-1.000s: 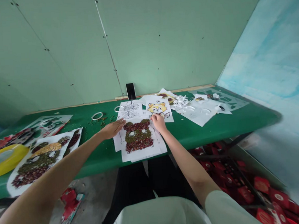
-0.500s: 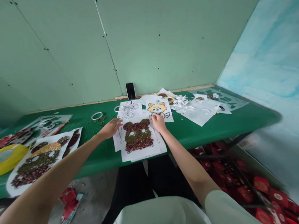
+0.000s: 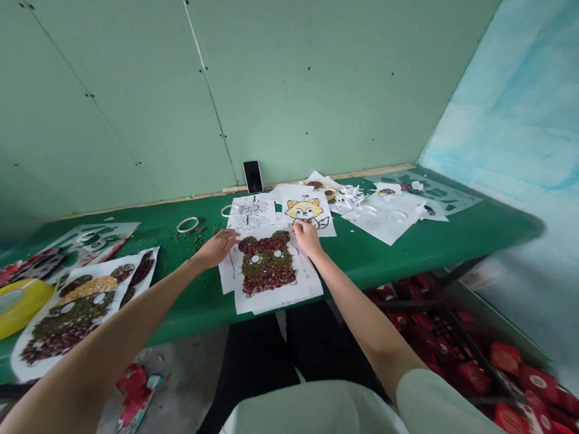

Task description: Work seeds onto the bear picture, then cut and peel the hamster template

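A paper sheet with a bear-like picture [image 3: 268,264] filled in with dark red beans and green seeds lies at the table's front edge, over other sheets. My left hand [image 3: 218,247] holds its upper left corner, the fingers closed at the paper's edge. At the upper right corner, my right hand [image 3: 307,237] pinches the sheet between thumb and fingers. Just behind are a flower line drawing [image 3: 252,212] and a drawing of a yellow fox-like animal [image 3: 305,209]; the right hand overlaps the latter's lower part.
On the left lie another bean picture [image 3: 71,314], a roll of yellow tape [image 3: 13,309] and a white ring [image 3: 188,224] among scattered seeds. A phone [image 3: 253,177] leans on the wall. Paper scraps [image 3: 351,197] cover the right side. Red boxes [image 3: 506,357] sit below the table.
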Tool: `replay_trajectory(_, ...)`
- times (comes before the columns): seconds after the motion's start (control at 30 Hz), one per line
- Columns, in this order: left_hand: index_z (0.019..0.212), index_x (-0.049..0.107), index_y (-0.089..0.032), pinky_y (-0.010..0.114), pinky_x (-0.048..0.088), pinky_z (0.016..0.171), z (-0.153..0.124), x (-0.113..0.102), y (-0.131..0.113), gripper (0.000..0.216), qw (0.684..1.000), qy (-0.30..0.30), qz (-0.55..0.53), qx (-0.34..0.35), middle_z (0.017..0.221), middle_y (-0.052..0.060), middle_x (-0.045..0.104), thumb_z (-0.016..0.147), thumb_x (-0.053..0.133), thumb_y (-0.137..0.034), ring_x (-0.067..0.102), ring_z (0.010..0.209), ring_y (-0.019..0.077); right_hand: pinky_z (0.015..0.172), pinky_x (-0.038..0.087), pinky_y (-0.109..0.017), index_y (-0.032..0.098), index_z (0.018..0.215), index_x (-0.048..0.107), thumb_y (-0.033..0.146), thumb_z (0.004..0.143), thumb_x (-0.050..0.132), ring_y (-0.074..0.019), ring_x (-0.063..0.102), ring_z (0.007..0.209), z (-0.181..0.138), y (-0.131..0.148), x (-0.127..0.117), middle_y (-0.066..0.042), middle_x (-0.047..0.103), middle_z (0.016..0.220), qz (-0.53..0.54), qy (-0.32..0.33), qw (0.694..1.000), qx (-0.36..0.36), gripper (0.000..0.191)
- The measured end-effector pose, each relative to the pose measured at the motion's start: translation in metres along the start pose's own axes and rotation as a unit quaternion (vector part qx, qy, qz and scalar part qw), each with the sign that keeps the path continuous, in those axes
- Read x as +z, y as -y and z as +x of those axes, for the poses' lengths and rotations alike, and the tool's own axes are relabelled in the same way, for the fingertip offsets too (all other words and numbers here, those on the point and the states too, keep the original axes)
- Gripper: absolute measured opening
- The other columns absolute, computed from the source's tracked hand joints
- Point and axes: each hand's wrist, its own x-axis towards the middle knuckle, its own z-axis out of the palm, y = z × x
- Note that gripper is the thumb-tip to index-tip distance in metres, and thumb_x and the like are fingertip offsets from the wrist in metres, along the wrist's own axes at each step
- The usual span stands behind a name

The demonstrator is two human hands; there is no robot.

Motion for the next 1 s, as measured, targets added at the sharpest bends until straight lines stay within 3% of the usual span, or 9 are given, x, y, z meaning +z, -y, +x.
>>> replay_trajectory(0.47, 0.123, 0.085, -0.019, 0.051, 0.044, 0.13, 0.007, -0.004, 0.0, 0.077, 1.0, -0.018, 0.006, -0.001, 0.154, 0.013, 0.07, 0.116, 0.016, -0.052, 0.052, 0.152, 0.0336, 0.071, 0.049, -0.033, 0.026, 0.077, 0.069, 0.039, 0.099, 0.046, -0.0258, 0.068, 0.077, -0.001, 0.0, 0.0, -0.006, 0.074, 0.077, 0.003, -0.005, 1.0, -0.005, 0.035)
replay_trajectory(0.6, 0.125, 0.084, -0.019, 0.052, 0.046, 0.128, 0.009, -0.002, -0.001, 0.074, 1.0, -0.022, 0.005, -0.002, 0.153, 0.014, 0.07, 0.116, 0.017, -0.051, 0.055, 0.15, 0.0334, 0.07, 0.048, -0.033, 0.025, 0.077, 0.069, 0.04, 0.099, 0.045, -0.0257, 0.067, 0.075, 0.0, 0.0, 0.0, -0.006, 0.074, 0.078, 0.003, 0.0, 1.0, -0.004, 0.036)
replay_trajectory(0.83, 0.138, 0.077, -0.016, 0.05, 0.044, 0.129, 0.009, 0.0, -0.002, 0.078, 1.0, -0.017, 0.004, -0.011, 0.155, 0.017, 0.068, 0.114, 0.02, -0.063, 0.052, 0.154, 0.0347, 0.069, 0.049, -0.034, 0.025, 0.078, 0.07, 0.041, 0.1, 0.046, -0.0268, 0.068, 0.075, -0.001, 0.001, 0.0, -0.007, 0.075, 0.078, 0.005, 0.002, 1.0, -0.001, 0.036)
replay_trajectory(1.0, 0.126, 0.081, -0.019, 0.051, 0.046, 0.128, 0.011, 0.0, 0.001, 0.075, 1.0, -0.023, -0.003, -0.019, 0.153, 0.015, 0.069, 0.114, 0.019, -0.059, 0.055, 0.15, 0.0335, 0.072, 0.05, -0.034, 0.025, 0.076, 0.069, 0.04, 0.099, 0.046, -0.0271, 0.069, 0.077, -0.001, 0.001, 0.0, -0.007, 0.076, 0.08, 0.005, -0.001, 1.0, 0.006, 0.036)
